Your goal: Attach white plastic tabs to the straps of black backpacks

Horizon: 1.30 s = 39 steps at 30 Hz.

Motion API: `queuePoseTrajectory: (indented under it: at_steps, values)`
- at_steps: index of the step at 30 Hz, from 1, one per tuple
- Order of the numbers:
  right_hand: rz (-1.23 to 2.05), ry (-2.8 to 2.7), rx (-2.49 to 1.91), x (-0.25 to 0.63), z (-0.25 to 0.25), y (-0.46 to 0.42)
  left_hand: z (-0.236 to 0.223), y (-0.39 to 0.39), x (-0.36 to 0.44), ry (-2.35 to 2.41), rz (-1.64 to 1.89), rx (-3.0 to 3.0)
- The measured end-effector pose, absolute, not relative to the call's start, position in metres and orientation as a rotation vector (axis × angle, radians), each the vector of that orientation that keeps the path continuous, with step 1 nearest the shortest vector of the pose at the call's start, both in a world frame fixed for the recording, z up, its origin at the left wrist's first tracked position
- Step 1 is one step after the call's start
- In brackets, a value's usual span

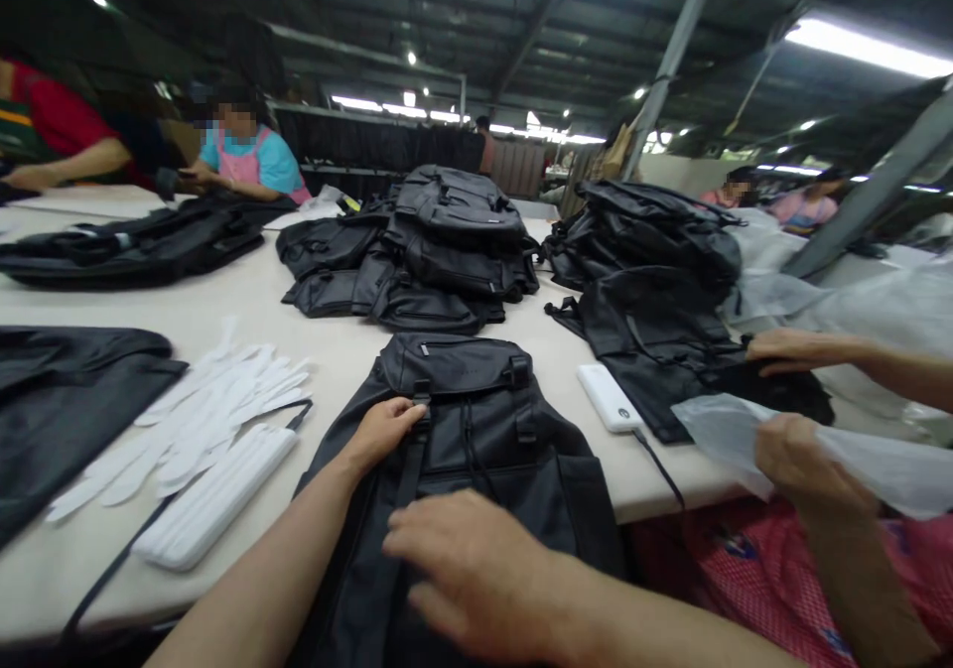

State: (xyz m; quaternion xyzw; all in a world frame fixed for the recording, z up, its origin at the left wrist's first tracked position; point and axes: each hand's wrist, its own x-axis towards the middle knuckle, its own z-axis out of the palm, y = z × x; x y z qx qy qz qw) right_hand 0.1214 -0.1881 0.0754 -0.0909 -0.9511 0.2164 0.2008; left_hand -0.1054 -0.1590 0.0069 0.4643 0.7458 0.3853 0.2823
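Observation:
A black backpack point(476, 420) lies flat on the white table point(298, 321) right in front of me, flap end away from me. My left hand point(383, 430) rests on its left strap near the buckle, fingers curled around the strap. Lower down the bag's front, my right hand point(466, 559) lies flat on the fabric with fingers stretched out to the left, holding nothing.
Piles of black backpacks point(439, 251) fill the table's middle and right. White paper strips point(201, 410) and a white box point(215, 494) lie left; a white power bank point(611, 397) lies right. A co-worker's hands point(796, 450) hold a plastic bag point(856, 460). More people work at the far side.

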Motion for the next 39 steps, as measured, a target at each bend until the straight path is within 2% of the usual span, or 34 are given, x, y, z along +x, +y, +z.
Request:
queuePoseTrajectory:
  at_steps: [4, 7, 10, 17, 23, 25, 32, 39]
  values:
    - [0.551, -2.207, -1.218, 0.156, 0.084, -0.09, 0.023, -0.165, -0.092, 2.331, 1.312, 1.203]
    - [0.691, -2.071, -1.457, 0.161, 0.076, -0.023, 0.042, -0.147, -0.065, 2.1, 1.428, 1.15]
    - [0.811, -2.05, -1.464, 0.145, 0.064, 0.011, 0.05, -0.112, -0.029, 1.728, 1.242, 1.002]
    - [1.104, -1.915, -1.31, 0.13, 0.054, 0.006, 0.034, -0.054, 0.004, 1.473, 1.003, 0.579]
    - [1.401, -1.862, -0.853, 0.174, 0.051, -0.033, 0.029, -0.042, 0.013, 1.294, 1.102, 0.439]
    - [1.446, -1.945, -0.862, 0.18, 0.049, -0.036, 0.024, -0.041, 0.021, 1.263, 1.178, 0.418]
    - [1.177, -2.108, -1.272, 0.151, 0.057, -0.023, 0.014, -0.051, 0.024, 1.176, 1.325, 0.454]
    - [0.93, -2.3, -0.815, 0.17, 0.053, -0.073, 0.015, -0.056, 0.023, 1.122, 1.344, 0.42]
